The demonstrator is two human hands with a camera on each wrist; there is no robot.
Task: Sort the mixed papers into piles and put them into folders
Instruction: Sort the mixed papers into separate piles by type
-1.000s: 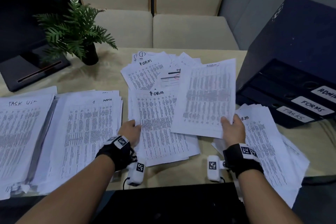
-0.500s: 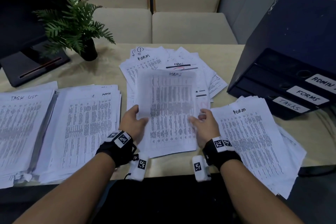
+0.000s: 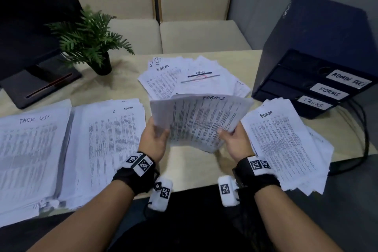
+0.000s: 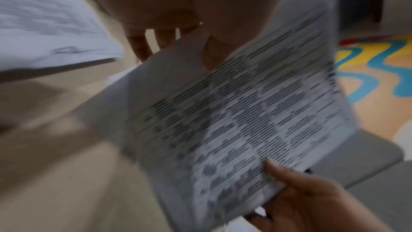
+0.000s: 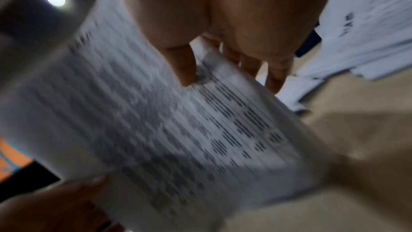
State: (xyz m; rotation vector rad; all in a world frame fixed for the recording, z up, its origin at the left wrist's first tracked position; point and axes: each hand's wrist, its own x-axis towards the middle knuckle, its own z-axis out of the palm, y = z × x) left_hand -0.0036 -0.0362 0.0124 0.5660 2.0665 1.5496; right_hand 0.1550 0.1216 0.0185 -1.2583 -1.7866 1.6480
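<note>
Gripping a sheaf of printed sheets (image 3: 201,120) headed "FORMS" by its near corners, a person holds it tilted just above the middle of the desk (image 3: 194,170). The left hand (image 3: 154,142) and right hand (image 3: 235,142) each have their fingers clamped on the paper, thumb on top and the rest beneath. The sheaf bows and its sheets sit unevenly, so the step in hand looks like squaring it up. Tapping its near edge on the desk with a looser hold would likely align the sheets before they join the "FORM" pile (image 3: 284,145) just to the right. More forms (image 3: 163,82) lie fanned beyond. Piles marked "ADMIN" (image 3: 110,141) and "TASK LIST" (image 3: 30,149) sit at left. The folders (image 3: 327,93) labelled ADMIN DOC, FORMS and TASKS stand at far right.
</note>
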